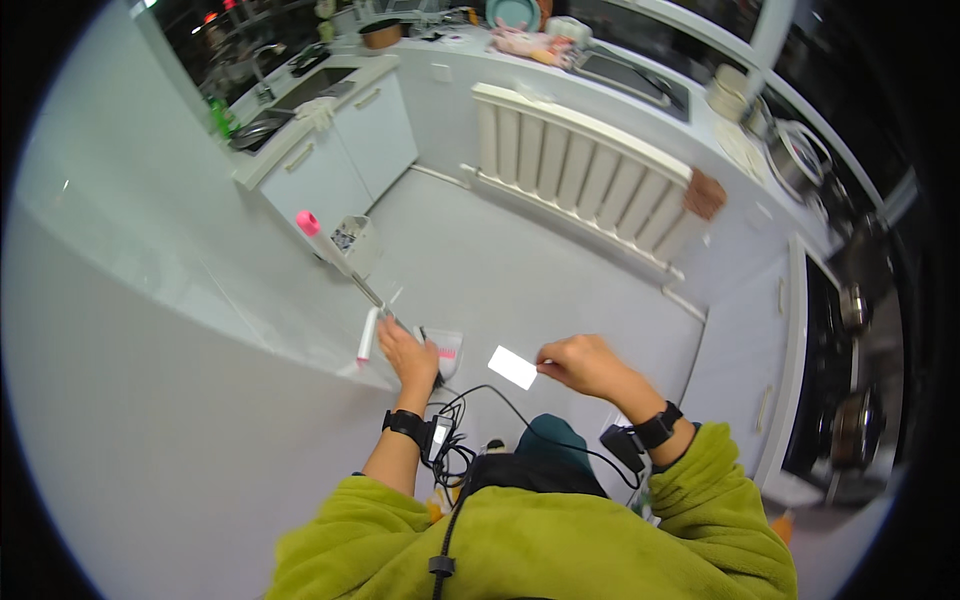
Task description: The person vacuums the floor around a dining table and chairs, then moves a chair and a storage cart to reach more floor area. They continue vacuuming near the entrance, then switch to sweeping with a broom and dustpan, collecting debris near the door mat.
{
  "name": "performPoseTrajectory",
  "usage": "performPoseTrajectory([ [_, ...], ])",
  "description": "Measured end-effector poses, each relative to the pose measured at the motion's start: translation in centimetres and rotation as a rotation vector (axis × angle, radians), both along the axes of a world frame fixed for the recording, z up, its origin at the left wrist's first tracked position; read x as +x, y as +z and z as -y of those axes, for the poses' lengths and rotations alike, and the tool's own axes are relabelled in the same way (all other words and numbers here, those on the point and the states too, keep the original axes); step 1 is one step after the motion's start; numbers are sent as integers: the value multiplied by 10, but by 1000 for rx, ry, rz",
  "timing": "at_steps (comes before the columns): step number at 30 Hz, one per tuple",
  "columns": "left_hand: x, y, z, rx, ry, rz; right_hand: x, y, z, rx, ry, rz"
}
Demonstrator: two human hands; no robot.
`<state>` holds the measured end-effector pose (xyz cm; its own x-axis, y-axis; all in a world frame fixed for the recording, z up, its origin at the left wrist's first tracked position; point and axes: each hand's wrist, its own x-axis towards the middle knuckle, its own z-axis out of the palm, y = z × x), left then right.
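My left hand [409,356] is low at centre left, its fingertips at a long pole [358,285] with a pink end cap; whether the fingers close around the pole is unclear. The pole slants up to the left. Just right of this hand lies a white dustpan [450,349] with pink teeth, partly hidden by the fingers, with dark bristles below it. A shorter white handle [367,337] with a pink tip stands to the hand's left. My right hand [585,365] pinches the right edge of a flat, bright white rectangle [513,367] above the floor. Its surface shows no detail.
Black cables [487,388] hang between my wrists. A glossy white panel [187,315] is close on the left, with a small white bin [356,244] beyond it. Ahead is a radiator [577,165]; a sink cabinet [322,172] stands back left, a stove [814,367] on the right.
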<state>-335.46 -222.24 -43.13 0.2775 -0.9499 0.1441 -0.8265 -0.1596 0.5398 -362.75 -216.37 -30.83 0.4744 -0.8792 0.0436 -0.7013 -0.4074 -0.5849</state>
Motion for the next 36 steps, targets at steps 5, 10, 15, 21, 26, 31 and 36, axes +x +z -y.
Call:
performPoseTrajectory([
  [5, 27, -15, 77, 274, 553, 197, 49, -23, 139, 247, 307, 132],
  [10, 60, -37, 106, 642, 381, 207, 122, -45, 233, 1126, 377, 414],
  [15, 22, -46, 89, 554, 213, 13, 162, -40, 273, 1852, 394, 513],
  [21, -84, -22, 31, 381, 380, -28, 122, 1, 236, 2238, 159, 145],
  [26, -123, 21, -39, 380, 533, -163, 130, 47, 192, 2275, 142, -199],
  [31, -148, 44, -151, 514, 712, -333, 156, 58, 83, 2240, 426, -659],
  [36, -159, 63, -275, 421, 1029, -371, 180, 77, -51, 1986, 779, -933],
])
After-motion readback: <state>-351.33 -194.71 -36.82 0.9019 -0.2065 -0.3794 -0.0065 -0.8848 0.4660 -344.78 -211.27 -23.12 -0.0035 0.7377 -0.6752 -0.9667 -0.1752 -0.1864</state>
